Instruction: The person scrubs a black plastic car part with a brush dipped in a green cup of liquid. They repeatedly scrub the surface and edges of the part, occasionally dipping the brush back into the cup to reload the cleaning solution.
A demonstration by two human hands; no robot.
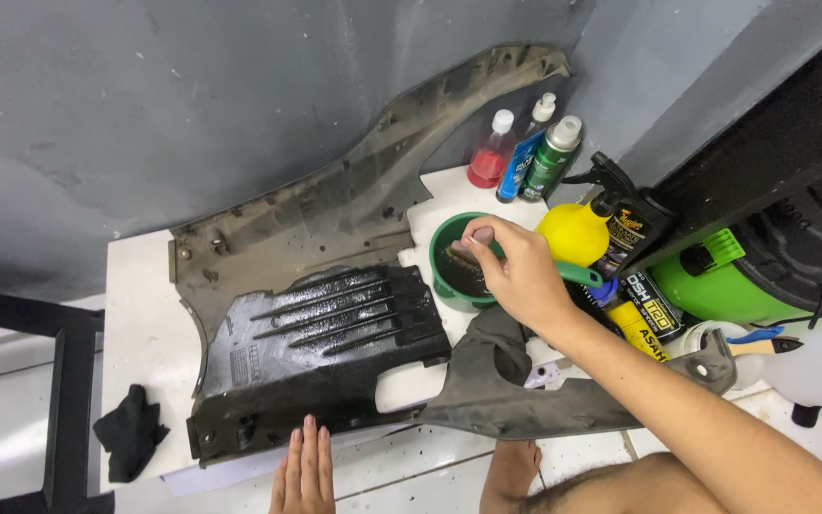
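1 large dirty grey-and-black plastic body panel (335,314) lies flat on 1 white tabletop (145,333), its long upper arm leaning up the grey wall (145,114); its ribbed black middle part looks wet and glossy.

2 bare hands show. The left hand (303,471) lies flat, fingers straight and together, fingertips touching the panel's near edge; it grips nothing. The right hand (516,271) reaches across the panel's right arm, its fingers pinched shut on a small pale pinkish pad (479,235), held at the rim of 1 round green plastic bowl (449,276). That bowl stands on the tabletop just right of the panel's ribbed part and holds dark, murky liquid.

Behind the bowl, near the panel's upper tip, stand 3 bottles: 1 clear bottle of red liquid with a white cap (491,152), 1 blue bottle with a white cap (528,152) and 1 dark green bottle with a silver cap (554,157). Right of the bowl sits 1 yellow spray bottle with a black trigger head (577,228), with more black and yellow containers (644,314) beside it; how many, I cannot tell. Further right is 1 bright green and black machine (753,266).

1 crumpled black cloth (130,433) lies at the tabletop's near left edge, well left of the panel. 1 bare foot (516,471) rests on the white tiled floor (411,476) below the panel.
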